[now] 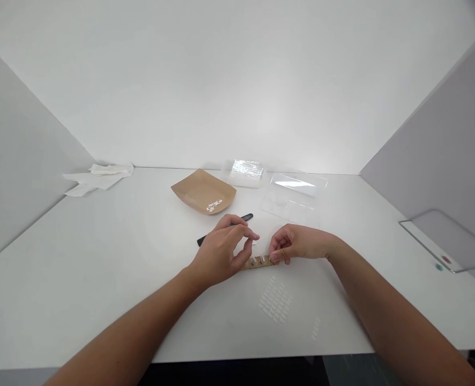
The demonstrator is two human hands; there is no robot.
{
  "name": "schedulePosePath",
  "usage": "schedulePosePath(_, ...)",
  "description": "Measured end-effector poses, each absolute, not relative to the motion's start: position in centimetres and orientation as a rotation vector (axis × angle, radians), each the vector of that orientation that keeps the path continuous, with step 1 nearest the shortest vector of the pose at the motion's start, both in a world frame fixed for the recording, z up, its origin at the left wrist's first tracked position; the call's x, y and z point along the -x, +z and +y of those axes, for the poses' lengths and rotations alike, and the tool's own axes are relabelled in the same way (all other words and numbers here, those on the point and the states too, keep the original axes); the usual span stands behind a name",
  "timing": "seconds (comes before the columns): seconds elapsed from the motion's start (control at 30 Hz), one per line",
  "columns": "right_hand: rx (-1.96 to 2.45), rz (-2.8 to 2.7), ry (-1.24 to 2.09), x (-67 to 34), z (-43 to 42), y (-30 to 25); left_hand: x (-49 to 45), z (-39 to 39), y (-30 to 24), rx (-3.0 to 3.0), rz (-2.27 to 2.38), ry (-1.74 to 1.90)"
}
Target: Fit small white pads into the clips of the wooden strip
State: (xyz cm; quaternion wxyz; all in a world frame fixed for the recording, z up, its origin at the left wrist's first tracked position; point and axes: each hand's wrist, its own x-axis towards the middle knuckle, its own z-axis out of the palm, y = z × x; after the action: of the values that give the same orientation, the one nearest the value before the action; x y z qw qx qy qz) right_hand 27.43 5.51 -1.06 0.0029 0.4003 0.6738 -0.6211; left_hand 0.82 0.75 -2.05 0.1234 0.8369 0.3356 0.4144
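Note:
My left hand [222, 249] is over the left part of a narrow brown strip [257, 262]. Its thumb and index finger come together at a tiny white piece, too small to name. Several small pale, shiny oblong pieces stand in a row along the strip, partly hidden by my hands. At the strip's right end, my right hand [291, 242] pinches with thumb and curled fingers. Behind my left hand lies a slim black tool [246, 217], its middle covered. Closer to me, a clear sheet of small oblong tabs [275, 300] rests on the white table.
A brown paper tray [193, 185] holds several small white bits. Farther back are a clear plastic-wrapped pack [246, 172] and a transparent plastic tray [294, 201]. Crumpled white tissue [98, 178] lies back left. A metal-framed stand [428, 244] is by the right wall.

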Motion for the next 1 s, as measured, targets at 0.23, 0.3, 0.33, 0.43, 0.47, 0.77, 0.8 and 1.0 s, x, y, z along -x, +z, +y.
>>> schedulePosePath(0.23,-1.243,2.095,-2.109,-27.40,5.87,-1.42,-0.66,0.71,-2.07,-2.452,0.999,1.185)
schedulePosePath(0.3,-1.196,2.145,-2.081,-27.39,5.88,-1.37,-0.67,0.68,-2.07,-2.447,0.991,1.192)
schedulePosePath(0.33,-1.173,2.166,-2.066,-27.38,5.88,-1.32,-0.69,0.67,-2.06,-2.441,0.985,1.198)
schedulePosePath(0.43,-1.159,2.181,-2.042,-27.35,5.86,-1.24,-0.74,0.66,-1.98,-2.423,0.968,1.227)
schedulePosePath(0.47,-1.163,2.176,-2.045,-27.34,5.85,-1.23,-0.75,0.67,-1.96,-2.422,0.965,1.233)
schedulePosePath(0.77,-1.276,2.028,-2.097,-27.13,5.16,-0.89,-0.78,0.58,-2.29,-2.399,1.007,1.216)
schedulePosePath(0.8,-1.279,2.016,-2.098,-27.12,5.12,-0.86,-0.80,0.54,-2.32,-2.397,1.015,1.223)
schedulePosePath(1.0,-1.303,2.025,-2.054,-27.28,5.15,-0.93,-0.82,0.42,-2.31,-2.379,1.016,1.237)
